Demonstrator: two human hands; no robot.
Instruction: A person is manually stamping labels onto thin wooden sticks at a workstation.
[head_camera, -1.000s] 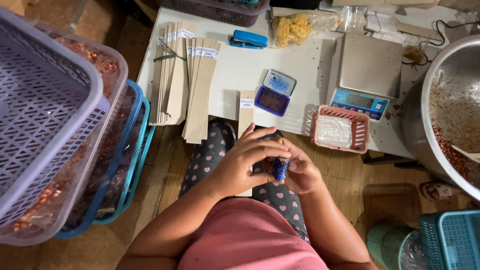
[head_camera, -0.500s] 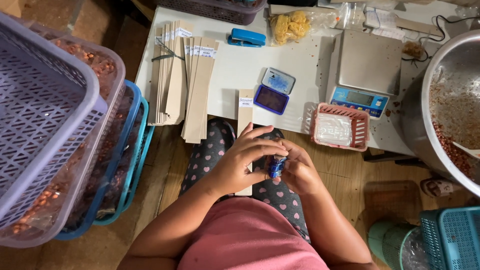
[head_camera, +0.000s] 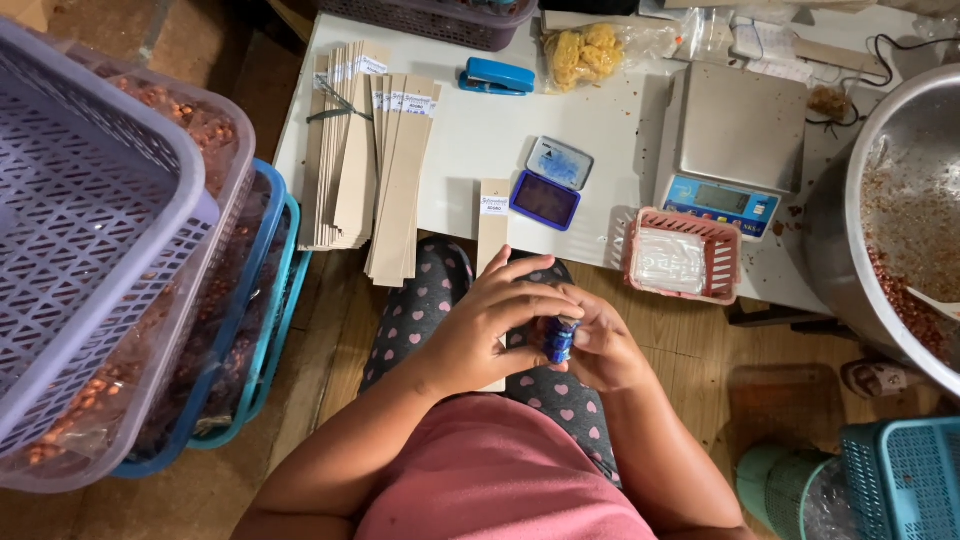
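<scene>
small blue stamp (head_camera: 560, 340), dark and stubby, sits above my lap between both hands. my left hand (head_camera: 490, 330) curls fingers over it; my right hand (head_camera: 600, 345) pinches it from beside.

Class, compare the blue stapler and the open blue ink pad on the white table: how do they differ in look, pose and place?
The blue stapler is long, narrow and closed; the ink pad is a flat hinged case lying open, showing its dark pad. The stapler is lighter blue; the ink pad has a darker base and a pale lid. The stapler lies further from the person than the ink pad. Both rest untouched on the table.
</scene>
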